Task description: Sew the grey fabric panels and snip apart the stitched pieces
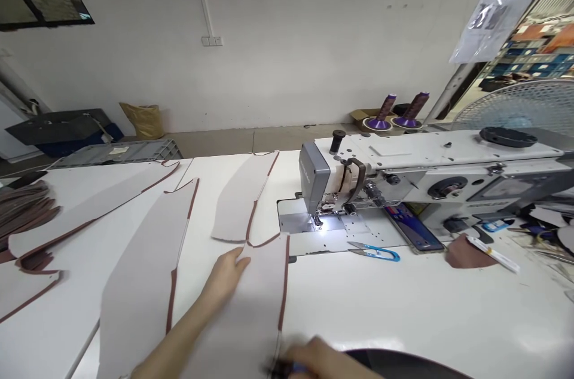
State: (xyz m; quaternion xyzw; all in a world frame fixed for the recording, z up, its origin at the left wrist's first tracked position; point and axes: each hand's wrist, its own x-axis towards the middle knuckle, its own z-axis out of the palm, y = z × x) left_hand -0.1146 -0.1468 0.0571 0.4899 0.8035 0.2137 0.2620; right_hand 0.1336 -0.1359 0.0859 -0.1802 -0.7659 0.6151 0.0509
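A light grey panel with brown edging (262, 283) lies in front of me, its lower part running out of view. At the panel's upper left edge, my left hand (225, 277) is closed with thumb and forefinger pinching it. My right hand (320, 358) is blurred at the bottom edge, wrapped round a dark object with a blue part (280, 367) held by the panel's right brown edge; its kind is too smeared to tell. A second panel (233, 199) touches the top of the first. Another long panel (143, 283) lies left of my forearm.
A sewing machine (323, 182) with its lamp lit stands right of the panels. Blue thread snips (379, 252), a phone (415, 228) and a brown scrap (469, 252) lie before it. More edged panels (112, 193) and a brown stack (27, 211) are at left.
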